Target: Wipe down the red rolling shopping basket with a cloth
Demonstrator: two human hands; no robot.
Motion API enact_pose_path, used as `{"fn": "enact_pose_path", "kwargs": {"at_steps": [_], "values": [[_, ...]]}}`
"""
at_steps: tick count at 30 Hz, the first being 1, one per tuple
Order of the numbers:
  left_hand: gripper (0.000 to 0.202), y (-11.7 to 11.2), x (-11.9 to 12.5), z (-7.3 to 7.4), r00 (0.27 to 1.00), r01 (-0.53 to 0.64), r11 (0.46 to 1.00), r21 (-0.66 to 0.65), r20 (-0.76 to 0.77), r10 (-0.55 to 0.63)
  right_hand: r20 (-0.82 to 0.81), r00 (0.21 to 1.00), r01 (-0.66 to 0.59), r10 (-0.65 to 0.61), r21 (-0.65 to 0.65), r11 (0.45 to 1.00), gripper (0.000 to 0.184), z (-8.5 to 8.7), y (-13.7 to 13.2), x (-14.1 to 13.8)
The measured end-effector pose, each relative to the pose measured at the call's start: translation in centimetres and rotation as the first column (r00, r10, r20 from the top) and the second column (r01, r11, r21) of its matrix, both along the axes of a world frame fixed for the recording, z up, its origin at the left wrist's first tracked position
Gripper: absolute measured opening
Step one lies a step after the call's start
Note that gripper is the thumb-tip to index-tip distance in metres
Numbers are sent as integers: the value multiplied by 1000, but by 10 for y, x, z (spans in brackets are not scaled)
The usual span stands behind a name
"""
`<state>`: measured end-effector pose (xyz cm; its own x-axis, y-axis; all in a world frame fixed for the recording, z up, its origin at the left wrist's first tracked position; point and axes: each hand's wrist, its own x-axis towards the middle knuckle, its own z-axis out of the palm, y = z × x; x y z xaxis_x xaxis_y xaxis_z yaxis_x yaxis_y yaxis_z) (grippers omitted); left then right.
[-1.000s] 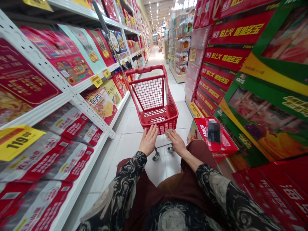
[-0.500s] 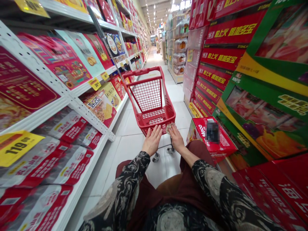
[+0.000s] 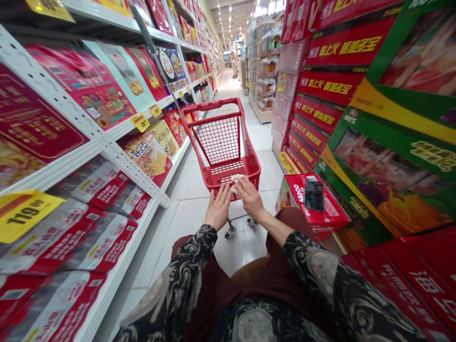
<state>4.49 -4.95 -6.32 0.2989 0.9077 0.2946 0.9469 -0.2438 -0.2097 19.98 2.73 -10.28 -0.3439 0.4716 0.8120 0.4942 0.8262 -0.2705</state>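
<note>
Between shelves (image 3: 117,270), red cart (image 3: 251,178), white tiles (image 3: 181,223)

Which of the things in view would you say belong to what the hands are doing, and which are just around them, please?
In use:
- left hand, open at the near edge of the red cart
- right hand, on a small pale crumpled item

Just around:
- shelved boxes
- stacked red cartons
- yellow price tag
- tiled floor
</note>
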Motion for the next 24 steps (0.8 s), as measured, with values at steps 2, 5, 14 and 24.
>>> {"fn": "enact_pose_path", "kwargs": {"at_steps": [2, 5, 14, 24], "values": [[66, -4, -9, 0, 998, -65, 998, 20, 24, 64, 43, 998, -39, 38, 15, 999, 42, -10, -2, -11], [66, -11, -21, -3, 996, -91, 996, 14, 13, 91, 117, 991, -62, 64, -21, 998, 42, -38, -7, -16], [67, -16, -28, -19, 993, -111, 994, -20, 34, 111, 230, 963, -130, 140, -55, 990, 41, -38, -19, -5], [73, -24, -47, -14, 971, -224, 974, -15, 86, 225, 287, 936, -210, 201, -3, 978, 40, -24, -16, -47]]}}
